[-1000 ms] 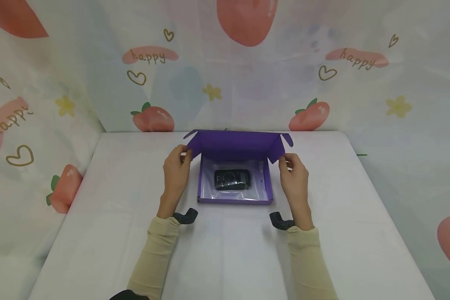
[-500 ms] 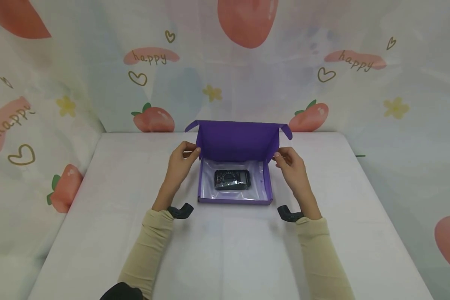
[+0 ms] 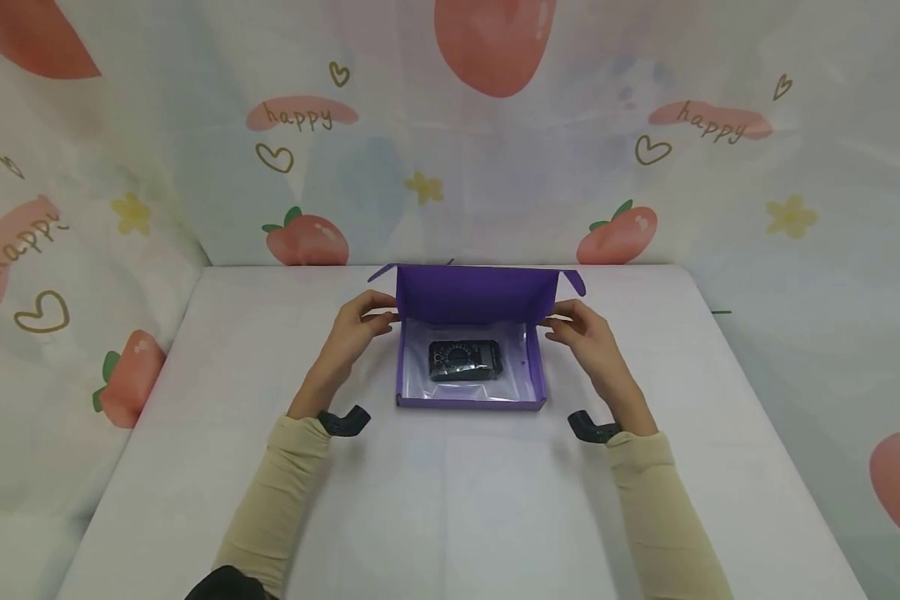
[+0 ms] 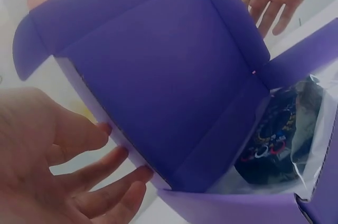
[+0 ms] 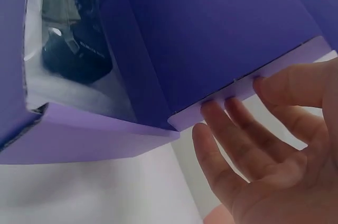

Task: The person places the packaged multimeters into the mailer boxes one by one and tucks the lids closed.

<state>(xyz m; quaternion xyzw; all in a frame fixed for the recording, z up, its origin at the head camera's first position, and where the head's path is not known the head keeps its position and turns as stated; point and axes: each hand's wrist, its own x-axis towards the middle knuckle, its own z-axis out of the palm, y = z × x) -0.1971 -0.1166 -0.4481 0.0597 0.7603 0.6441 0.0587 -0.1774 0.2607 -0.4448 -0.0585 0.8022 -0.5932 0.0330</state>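
Observation:
On the table stands a purple cardboard box [image 3: 471,404], its lid [image 3: 477,292] raised and leaning back. Inside lies a black multimeter [image 3: 465,360] in clear plastic [image 3: 416,379]; its round dial and ringed sockets show in the left wrist view. My left hand [image 3: 356,337] is at the lid's left side, relaxed fingertips touching the outer face of the side flap [image 4: 100,110]. At the opposite side, my right hand [image 3: 588,346] rests loosely bent fingertips against the right flap [image 5: 253,84]. Neither thumb pinches the cardboard.
A white cloth covers the table [image 3: 450,500] in front of and beside the box. Behind it hangs a printed curtain [image 3: 495,183] with fruit and hearts. Dark curved mounts, such as the right wrist mount [image 3: 592,427], stick inward from both wrists.
The lid came up more upright, its side flaps straightening, and now leans farther back. Both hands have loosened from the flaps, and their wrists have moved outward. The multimeter stays in place.

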